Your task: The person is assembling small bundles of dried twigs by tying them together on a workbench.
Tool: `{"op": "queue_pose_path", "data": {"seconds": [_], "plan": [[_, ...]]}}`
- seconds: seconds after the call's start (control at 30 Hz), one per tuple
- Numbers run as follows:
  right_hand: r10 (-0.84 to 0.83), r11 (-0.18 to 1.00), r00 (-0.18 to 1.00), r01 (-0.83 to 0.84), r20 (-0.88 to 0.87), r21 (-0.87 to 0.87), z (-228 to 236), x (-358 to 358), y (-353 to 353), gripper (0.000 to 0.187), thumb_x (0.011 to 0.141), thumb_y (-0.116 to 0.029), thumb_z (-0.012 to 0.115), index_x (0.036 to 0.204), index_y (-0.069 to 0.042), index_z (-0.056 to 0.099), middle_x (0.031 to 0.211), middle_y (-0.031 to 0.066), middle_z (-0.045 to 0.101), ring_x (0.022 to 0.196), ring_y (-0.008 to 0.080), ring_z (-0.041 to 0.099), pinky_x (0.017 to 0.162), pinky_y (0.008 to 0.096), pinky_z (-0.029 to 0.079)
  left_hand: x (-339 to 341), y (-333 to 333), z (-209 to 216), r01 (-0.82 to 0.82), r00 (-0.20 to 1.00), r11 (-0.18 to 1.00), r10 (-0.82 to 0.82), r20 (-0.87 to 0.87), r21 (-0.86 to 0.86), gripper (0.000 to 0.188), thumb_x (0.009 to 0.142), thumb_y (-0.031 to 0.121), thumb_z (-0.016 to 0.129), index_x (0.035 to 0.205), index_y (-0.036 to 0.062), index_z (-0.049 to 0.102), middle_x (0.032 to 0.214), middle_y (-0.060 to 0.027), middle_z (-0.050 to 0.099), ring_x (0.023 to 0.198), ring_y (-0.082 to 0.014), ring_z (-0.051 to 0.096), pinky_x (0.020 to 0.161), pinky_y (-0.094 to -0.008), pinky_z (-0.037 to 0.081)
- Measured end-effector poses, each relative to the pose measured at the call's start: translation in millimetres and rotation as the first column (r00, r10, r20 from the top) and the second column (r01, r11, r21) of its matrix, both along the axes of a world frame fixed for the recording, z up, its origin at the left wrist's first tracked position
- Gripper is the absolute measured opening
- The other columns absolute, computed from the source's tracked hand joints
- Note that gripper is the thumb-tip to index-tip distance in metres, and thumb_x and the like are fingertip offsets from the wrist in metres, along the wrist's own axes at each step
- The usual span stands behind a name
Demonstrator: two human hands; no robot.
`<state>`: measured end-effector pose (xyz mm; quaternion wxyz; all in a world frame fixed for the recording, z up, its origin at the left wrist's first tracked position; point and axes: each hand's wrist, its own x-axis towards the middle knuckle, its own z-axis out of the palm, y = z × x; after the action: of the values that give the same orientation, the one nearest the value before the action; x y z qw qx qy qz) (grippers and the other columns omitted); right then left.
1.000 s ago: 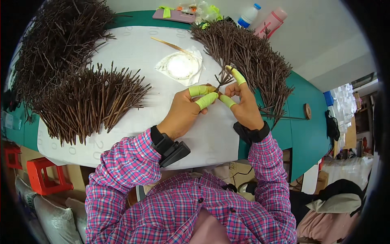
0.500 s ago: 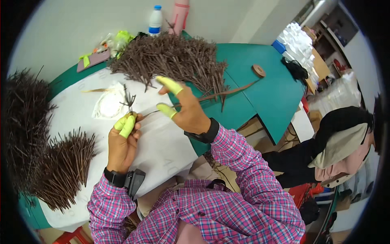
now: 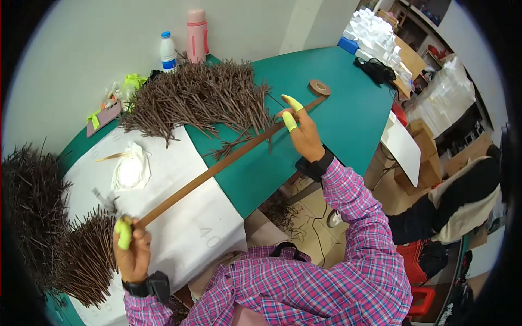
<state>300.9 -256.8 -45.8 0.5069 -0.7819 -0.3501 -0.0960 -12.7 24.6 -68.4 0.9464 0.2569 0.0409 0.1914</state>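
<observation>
My left hand (image 3: 132, 247), with yellow finger covers, pinches a short stem with a blurred twig tip (image 3: 106, 201) at the front left of the table. A strip of brown tape (image 3: 206, 175) runs straight from beside these fingers up to the right. My right hand (image 3: 305, 130), also with yellow covers on thumb and forefinger, is closed on the strip close to the tape roll (image 3: 319, 87). A thin dark stem shows by its fingertips. Below my left hand's twig lies a bundle of brown sticks (image 3: 87, 261).
A broad pile of dark twigs (image 3: 190, 98) covers the table's back; another heap (image 3: 32, 206) lies far left. A white pouch (image 3: 132, 168) rests on the white sheet (image 3: 217, 231). A bottle (image 3: 168, 51) and a pink flask (image 3: 197, 35) stand behind. A person (image 3: 451, 201) is at right.
My right hand has moved right toward the tape roll, and its fingers have closed. My left hand has moved left and down with the twig. The twisted tape now stretches out flat and straight.
</observation>
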Motion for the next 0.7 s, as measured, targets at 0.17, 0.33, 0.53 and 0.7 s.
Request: {"op": "queue_pose_path", "data": {"seconds": [0.17,0.33,0.53,0.7], "plan": [[-0.092,0.977,0.993,0.104,0.072,-0.185,10.8,46.9,-27.6,0.037,0.088,-0.013,0.042,0.124,-0.004,0.038,0.094,0.0051,0.053,0.085,0.0129,0.05,0.079,0.0264,0.04,-51.5,21.9,5.7,-0.174,0.982,0.983,0.177,0.071,-0.053,0.02,0.088,0.014,0.046,0.104,0.0014,0.047,0.098,-0.0107,0.052,0.074,-0.0146,0.049,0.061,-0.0257,0.042],[-0.145,0.985,0.963,0.162,-0.228,0.056,0.5,147.8,-64.5,0.039,0.086,-0.023,0.045,0.121,-0.006,0.041,0.101,0.0116,0.055,0.086,0.0197,0.053,0.076,0.03,0.041,-83.3,33.9,18.6,-0.264,0.958,0.965,0.262,0.116,0.006,0.026,0.088,0.011,0.044,0.112,0.0017,0.046,0.101,-0.0087,0.052,0.076,-0.0143,0.047,0.064,-0.0249,0.04],[-0.133,0.954,0.964,0.062,-0.229,-0.293,-30.3,193.5,-46.6,0.044,0.088,-0.03,0.041,0.123,-0.004,0.038,0.112,0.0133,0.051,0.101,0.0232,0.049,0.086,0.0317,0.036,-101.5,43.1,16.2,-0.341,0.935,0.939,0.335,0.114,0.045,0.028,0.088,0.01,0.045,0.115,0.0019,0.045,0.104,-0.0094,0.051,0.078,-0.0151,0.046,0.065,-0.025,0.039],[-0.078,0.944,0.991,0.038,-0.108,-0.328,-38.5,208.9,-59.7,0.046,0.087,-0.033,0.041,0.123,-0.004,0.038,0.117,0.0151,0.048,0.111,0.025,0.043,0.094,0.0313,0.03,-125.5,39.0,13.4,-0.435,0.896,0.9,0.432,0.102,0.004,0.028,0.087,0.008,0.045,0.115,0.0013,0.046,0.108,-0.011,0.049,0.081,-0.0157,0.046,0.066,-0.0258,0.039]]}}
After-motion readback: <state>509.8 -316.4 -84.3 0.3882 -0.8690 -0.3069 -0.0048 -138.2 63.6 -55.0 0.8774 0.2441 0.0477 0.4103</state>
